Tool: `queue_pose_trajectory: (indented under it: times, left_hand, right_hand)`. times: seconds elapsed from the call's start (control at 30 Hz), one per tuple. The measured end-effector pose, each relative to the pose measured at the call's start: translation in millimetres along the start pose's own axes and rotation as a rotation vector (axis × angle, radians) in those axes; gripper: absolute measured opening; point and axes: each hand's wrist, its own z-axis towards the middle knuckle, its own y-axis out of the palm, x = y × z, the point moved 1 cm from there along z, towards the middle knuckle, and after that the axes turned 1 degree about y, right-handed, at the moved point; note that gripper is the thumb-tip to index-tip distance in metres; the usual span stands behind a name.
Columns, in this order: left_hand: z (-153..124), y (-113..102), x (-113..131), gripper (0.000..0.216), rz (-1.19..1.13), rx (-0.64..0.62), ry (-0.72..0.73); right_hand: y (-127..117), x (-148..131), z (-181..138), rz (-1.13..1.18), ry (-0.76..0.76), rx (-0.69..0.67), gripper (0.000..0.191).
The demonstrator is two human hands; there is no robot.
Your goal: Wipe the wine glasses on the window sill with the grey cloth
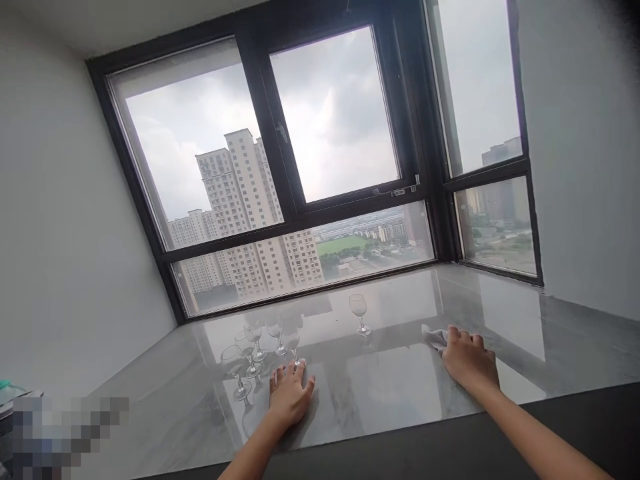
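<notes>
My left hand [291, 397] lies over the glossy grey sill with its fingers spread. Its fingertips are at the foot of a clear stemmed glass [293, 339]; whether they press on it I cannot tell. Several more stemmed glasses stand upright just left of it, among them one at the front [233, 365] and one at the back [276, 328]. A single stemmed glass [358, 308] stands apart, between my two hands and farther back. On the right, my right hand [470, 359] is closed around a crumpled whitish cloth [436, 337], which rests against the sill.
The wide stone sill [380, 380] reflects the window and drops off at its front edge. Behind it is a dark-framed window [300, 217] with a handle [283, 132]. White walls close off both sides. A teal-topped item [9, 387] sits at the far left, beside a blurred patch.
</notes>
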Motion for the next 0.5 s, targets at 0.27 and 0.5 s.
queue_pose_trajectory:
  times: [0.27,0.5]
  left_hand:
    - [5,-1,-43,0.067,0.008,0.025,-0.244]
    - [-7,1,17,0.064,-0.057,0.12,-0.318]
  right_hand:
    - [7,3,4,-0.01,-0.021,0.008,0.041]
    - [14,4,5,-0.04,-0.019,0.045,0.037]
